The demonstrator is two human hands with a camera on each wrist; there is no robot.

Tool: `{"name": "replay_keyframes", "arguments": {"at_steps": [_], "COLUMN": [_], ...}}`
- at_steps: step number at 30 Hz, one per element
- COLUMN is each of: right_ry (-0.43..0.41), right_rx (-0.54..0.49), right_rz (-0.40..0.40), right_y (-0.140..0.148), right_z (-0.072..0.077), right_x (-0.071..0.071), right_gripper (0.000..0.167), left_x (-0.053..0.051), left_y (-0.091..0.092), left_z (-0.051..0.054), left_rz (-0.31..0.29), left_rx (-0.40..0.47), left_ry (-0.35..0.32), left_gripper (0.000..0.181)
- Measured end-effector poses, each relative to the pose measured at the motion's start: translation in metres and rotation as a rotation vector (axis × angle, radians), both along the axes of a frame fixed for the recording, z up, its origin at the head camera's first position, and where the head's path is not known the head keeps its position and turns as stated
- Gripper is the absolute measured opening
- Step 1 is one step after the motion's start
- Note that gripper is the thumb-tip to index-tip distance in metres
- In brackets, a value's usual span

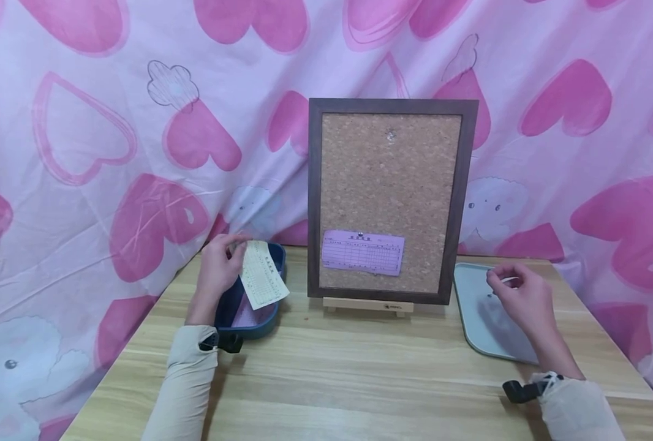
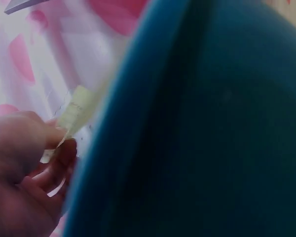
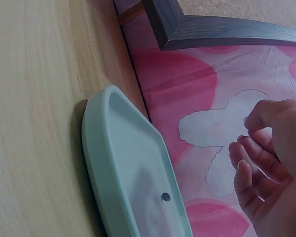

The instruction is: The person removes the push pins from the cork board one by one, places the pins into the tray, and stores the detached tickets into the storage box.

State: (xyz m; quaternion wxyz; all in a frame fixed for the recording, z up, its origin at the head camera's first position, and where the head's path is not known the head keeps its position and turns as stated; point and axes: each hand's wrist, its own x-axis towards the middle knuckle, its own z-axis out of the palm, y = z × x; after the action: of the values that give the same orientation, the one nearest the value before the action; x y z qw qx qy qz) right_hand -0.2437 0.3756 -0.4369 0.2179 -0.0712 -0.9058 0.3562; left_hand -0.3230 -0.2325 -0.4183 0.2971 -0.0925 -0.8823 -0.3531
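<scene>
My left hand (image 1: 222,260) pinches a pale yellow printed slip (image 1: 263,275) by its upper end. The slip hangs over a dark blue tray (image 1: 275,321), which holds pinkish-purple paper. In the left wrist view the tray's wall fills much of the picture beside the hand (image 2: 24,163). My right hand (image 1: 525,297) is raised over a pale green tray (image 1: 483,340), thumb and forefinger together; a tiny grey bit, seemingly a thumbtack, shows at their tips in the right wrist view. Another thumbtack (image 3: 165,197) lies in the green tray.
Between the trays a framed corkboard (image 1: 387,184) stands on a small wooden easel (image 1: 354,303). A purple printed slip (image 1: 362,254) is tacked low on it, and a shiny metallic cluster (image 1: 391,136) sits near its top. A heart-patterned curtain (image 1: 194,135) hangs behind the wooden table (image 1: 332,380).
</scene>
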Motion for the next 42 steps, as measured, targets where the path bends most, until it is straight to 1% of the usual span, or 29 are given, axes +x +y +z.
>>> {"name": "replay_keyframes", "arguments": {"at_steps": [3, 7, 12, 15, 17, 20, 25, 29, 35, 37, 42], "right_ry": [-0.002, -0.007, -0.029, -0.053, -0.069, -0.077, -0.088, -0.150, -0.235, -0.268, -0.352], "right_rx": [-0.002, -0.002, 0.005, 0.017, 0.022, 0.029, 0.058, 0.066, 0.075, 0.072, 0.093], "right_rz": [0.003, 0.002, 0.003, 0.006, 0.013, 0.032, 0.073, 0.092, 0.125, 0.124, 0.079], "right_y": [0.000, 0.000, 0.002, 0.003, 0.004, 0.007, 0.014, 0.021, 0.030, 0.032, 0.039], "right_z": [0.000, 0.000, -0.001, -0.002, -0.003, -0.006, -0.016, -0.023, -0.030, -0.031, -0.035], "right_x": [0.000, 0.000, -0.001, -0.001, -0.002, -0.004, -0.008, -0.009, -0.008, -0.007, -0.006], "right_gripper": [0.033, 0.033, 0.036, 0.038, 0.038, 0.036, 0.032, 0.032, 0.031, 0.034, 0.040], "left_x": [0.001, 0.002, 0.003, 0.003, 0.003, 0.002, 0.000, 0.001, 0.000, 0.001, 0.002], "left_y": [-0.006, -0.010, -0.009, -0.008, -0.007, -0.005, -0.002, -0.001, 0.001, 0.002, 0.003], "left_z": [-0.001, -0.003, -0.003, -0.004, -0.005, -0.008, -0.012, -0.013, -0.015, -0.016, -0.015], "left_rz": [-0.035, -0.065, -0.095, -0.115, -0.122, -0.134, -0.132, -0.124, -0.122, -0.126, -0.132], "left_rx": [-0.079, -0.155, -0.179, -0.187, -0.189, -0.201, -0.194, -0.181, -0.174, -0.173, -0.174], "left_ry": [-0.070, -0.196, -0.352, -0.403, -0.419, -0.417, -0.439, -0.453, -0.434, -0.434, -0.435], "left_gripper": [0.022, 0.022, 0.022, 0.023, 0.023, 0.024, 0.025, 0.026, 0.025, 0.024, 0.024]}}
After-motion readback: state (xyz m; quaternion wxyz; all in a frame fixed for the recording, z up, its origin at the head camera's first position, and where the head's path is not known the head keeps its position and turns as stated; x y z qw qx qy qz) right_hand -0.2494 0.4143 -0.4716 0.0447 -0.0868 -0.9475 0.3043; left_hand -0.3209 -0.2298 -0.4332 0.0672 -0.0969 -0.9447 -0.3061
